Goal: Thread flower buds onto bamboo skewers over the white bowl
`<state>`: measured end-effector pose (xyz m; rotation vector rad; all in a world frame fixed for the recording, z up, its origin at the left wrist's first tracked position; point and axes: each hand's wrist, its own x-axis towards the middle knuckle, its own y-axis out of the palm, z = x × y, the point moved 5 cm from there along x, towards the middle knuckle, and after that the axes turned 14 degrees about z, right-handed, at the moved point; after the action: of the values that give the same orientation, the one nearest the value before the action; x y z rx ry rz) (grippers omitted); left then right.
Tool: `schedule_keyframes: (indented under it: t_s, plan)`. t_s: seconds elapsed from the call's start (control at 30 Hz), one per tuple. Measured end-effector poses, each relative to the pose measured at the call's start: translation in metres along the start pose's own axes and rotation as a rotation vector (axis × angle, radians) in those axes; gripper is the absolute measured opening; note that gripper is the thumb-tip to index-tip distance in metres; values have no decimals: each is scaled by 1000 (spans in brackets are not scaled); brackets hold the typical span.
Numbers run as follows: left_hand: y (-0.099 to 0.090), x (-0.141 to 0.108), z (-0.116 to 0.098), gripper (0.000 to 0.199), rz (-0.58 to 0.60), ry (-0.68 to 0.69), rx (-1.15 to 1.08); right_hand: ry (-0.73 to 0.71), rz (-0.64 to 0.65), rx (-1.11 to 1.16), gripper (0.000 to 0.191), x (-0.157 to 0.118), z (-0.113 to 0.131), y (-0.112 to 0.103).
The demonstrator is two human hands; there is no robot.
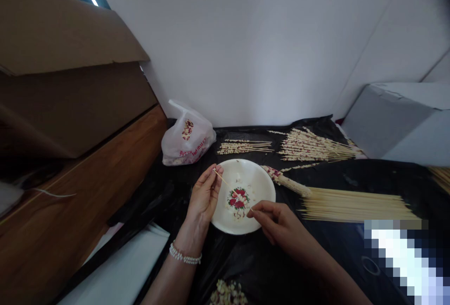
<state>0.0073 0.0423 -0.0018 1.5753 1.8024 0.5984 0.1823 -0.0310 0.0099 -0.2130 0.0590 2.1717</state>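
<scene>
My left hand (204, 193), with a beaded bracelet at its wrist, pinches a thin wooden skewer (225, 182) near one end, where a small pale bit shows at the fingertips. The skewer slants down over a white bowl (264, 183) with a red and green flower print. Loose corn kernels (240, 213) lie in the bowl. Over its right rim, my right hand (272, 218) is closed in a pinch, and a small pale corn kernel seems to show at its fingertips. A partly stripped corn cob (290, 184) rests just right of the bowl.
Behind the bowl lie a small bunch (239, 147) and a larger bunch (305, 145) of kernel-threaded skewers. Bare skewers (355, 204) are stacked at right. A plastic bag (190, 141) stands back left; a kernel pile (228, 293) lies in front. Cardboard (70, 103) and a white box (404, 127) flank the black sheet.
</scene>
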Motion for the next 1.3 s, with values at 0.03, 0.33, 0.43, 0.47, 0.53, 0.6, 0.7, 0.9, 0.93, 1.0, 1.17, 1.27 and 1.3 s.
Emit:
schedule_keyframes:
  t_s: [0.03,0.33,0.43,0.47,0.53,0.6,0.7,0.9,0.93,1.0,1.17,1.27,1.3]
  plan:
    - [0,0,0,21,1,7,1,-2,-4,6,26,0,0,0]
    - [-2,2,1,17,-18,-7,-47,7,-12,13,26,1,-5,1]
    - [-1,2,1,17,-13,-26,-75,5,-12,-7,27,1,-3,1]
    - [-1,2,0,17,-14,-29,-80,5,-12,-9,27,1,-3,1]
    - [-1,1,0,16,-23,-32,-87,6,-14,-4,27,1,-2,1]
    - [-1,1,-1,16,-29,-34,-96,9,-14,3,27,1,-1,1]
    - [0,0,-2,16,-28,-30,-108,12,-14,-1,27,0,-1,1]
    - [1,-1,-3,17,-51,-30,-151,10,-13,12,28,-1,-1,2]
    - [1,-1,-3,17,-52,-35,-163,11,-13,13,29,0,-1,2]
    - [1,-1,-3,17,-52,-45,-180,12,-12,8,29,0,-1,2]
    - [1,-1,-3,16,-47,-49,-171,1,-7,11,28,-1,-1,3]
    - [2,-1,-3,16,-36,-53,-166,10,-4,5,29,-2,-1,3]
    - [2,-1,-3,16,-34,-52,-167,15,-7,4,29,-2,-1,3]
